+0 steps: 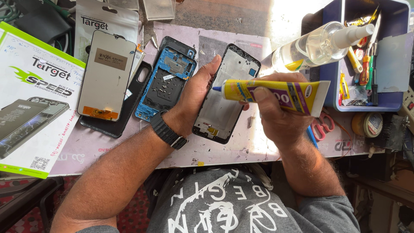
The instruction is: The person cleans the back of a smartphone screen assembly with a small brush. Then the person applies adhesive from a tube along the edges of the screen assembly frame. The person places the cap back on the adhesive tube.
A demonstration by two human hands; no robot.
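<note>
My left hand (196,97) grips the left edge of a black phone frame (226,92), holding it tilted above the work mat. A black watch sits on that wrist. My right hand (276,110) squeezes a yellow and purple glue tube (280,92), whose blue nozzle tip touches the frame's left edge near my left thumb.
On the pale work mat (224,153) lie a blue phone mid-frame (166,82), a display panel face down (105,75) and a black back cover (129,103). A blue tool tray (388,105) with screwdrivers and a clear spray bottle (319,43) stands right. A white and green box (30,99) lies left.
</note>
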